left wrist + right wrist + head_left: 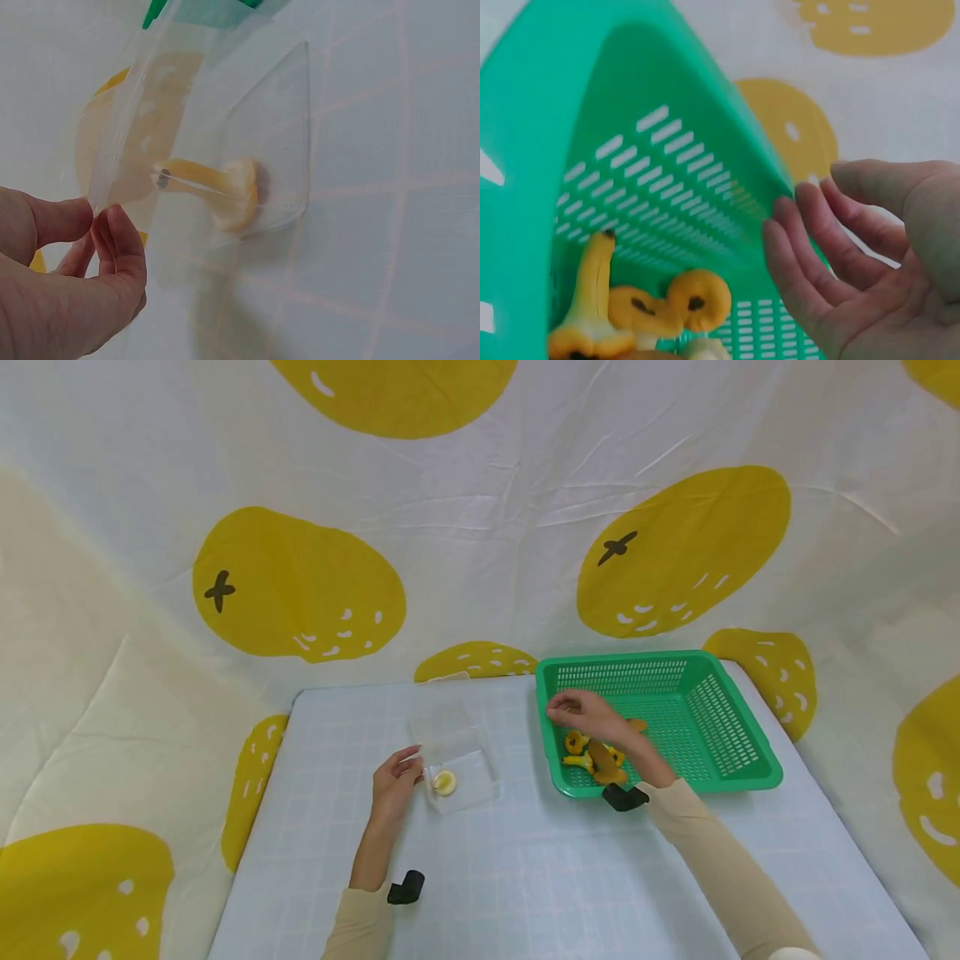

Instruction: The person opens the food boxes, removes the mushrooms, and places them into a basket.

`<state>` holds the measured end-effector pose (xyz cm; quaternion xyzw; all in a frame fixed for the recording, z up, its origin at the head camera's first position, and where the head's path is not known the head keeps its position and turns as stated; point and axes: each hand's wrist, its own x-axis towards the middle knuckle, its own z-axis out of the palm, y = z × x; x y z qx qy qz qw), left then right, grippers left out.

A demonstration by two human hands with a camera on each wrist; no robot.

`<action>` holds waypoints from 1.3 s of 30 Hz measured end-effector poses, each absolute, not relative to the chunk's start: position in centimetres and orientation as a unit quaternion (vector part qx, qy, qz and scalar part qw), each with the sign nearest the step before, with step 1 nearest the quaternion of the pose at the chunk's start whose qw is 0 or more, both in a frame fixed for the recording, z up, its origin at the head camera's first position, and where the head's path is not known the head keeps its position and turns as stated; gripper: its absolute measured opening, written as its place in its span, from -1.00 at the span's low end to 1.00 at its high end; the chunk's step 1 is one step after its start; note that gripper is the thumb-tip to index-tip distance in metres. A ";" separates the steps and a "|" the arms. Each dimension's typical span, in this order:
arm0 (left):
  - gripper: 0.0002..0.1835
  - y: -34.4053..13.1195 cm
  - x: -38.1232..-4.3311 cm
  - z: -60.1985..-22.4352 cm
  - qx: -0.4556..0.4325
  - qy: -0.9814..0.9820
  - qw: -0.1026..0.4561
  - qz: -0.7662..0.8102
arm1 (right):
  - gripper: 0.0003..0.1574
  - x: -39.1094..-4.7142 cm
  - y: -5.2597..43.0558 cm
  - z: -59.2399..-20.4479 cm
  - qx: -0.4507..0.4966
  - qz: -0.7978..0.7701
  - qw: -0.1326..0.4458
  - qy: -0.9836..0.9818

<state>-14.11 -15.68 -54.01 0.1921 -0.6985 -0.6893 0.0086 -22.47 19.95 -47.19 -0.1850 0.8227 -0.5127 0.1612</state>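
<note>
A clear plastic box point(468, 787) lies on the table with its see-through lid point(448, 727) raised at the back. Inside it is one pale yellow mushroom point(238, 196), its cap against the box and its dark-tipped stem sticking out. My left hand point(396, 783) pinches the box's left edge between thumb and fingertips point(118, 232). Over the left end of the green basket point(738, 777) hangs my right hand point(588, 714), fingers loosely bent with nothing between them. Below it, several yellow-orange mushrooms point(592, 292) lie in the basket's near left corner.
The slotted basket stands at the table's back right, and its right half shows bare floor. A light checked cloth covers the table point(480, 877). Behind and at the sides hangs a white curtain point(487, 568) printed with large yellow fruit shapes.
</note>
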 end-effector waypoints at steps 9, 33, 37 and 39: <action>-0.63 -15.8 -14.0 -54.1 0.186 -0.694 0.016 -0.695 | -0.72 -22.3 17.4 -47.2 -0.188 -0.542 0.143 0.806; -0.63 -15.8 -14.2 -54.1 0.195 -0.690 0.002 -0.697 | -0.80 -21.0 8.1 -48.7 -0.302 -0.483 0.156 0.807; -0.62 -15.8 -14.2 -54.0 0.197 -0.694 -0.004 -0.693 | -0.78 -20.5 6.9 -48.8 -0.309 -0.481 0.169 0.803; -0.62 -15.8 -14.2 -54.0 0.199 -0.697 -0.006 -0.689 | -0.78 -20.3 6.3 -48.9 -0.316 -0.477 0.171 0.802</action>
